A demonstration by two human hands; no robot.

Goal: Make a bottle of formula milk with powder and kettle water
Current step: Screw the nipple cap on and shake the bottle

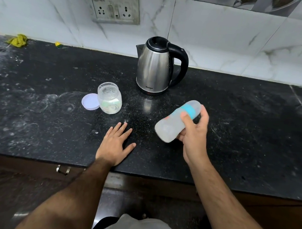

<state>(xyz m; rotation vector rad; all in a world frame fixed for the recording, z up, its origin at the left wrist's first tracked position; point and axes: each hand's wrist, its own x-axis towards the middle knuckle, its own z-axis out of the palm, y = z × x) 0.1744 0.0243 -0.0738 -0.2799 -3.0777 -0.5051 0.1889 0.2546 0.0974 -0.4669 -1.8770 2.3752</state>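
Right hand point(193, 135): I gripped the tilted, blurred bottle point(177, 121) above the counter point(237, 132).
Left hand point(116, 144): flat, fingers spread, near the front edge.
Jar point(109, 100): open, lid point(90, 101) touching.
Kettle point(158, 66): behind, by the wall.

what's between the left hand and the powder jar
Nothing solid: in the head view only bare black counter dusted with spilled powder lies between the left hand and the jar.
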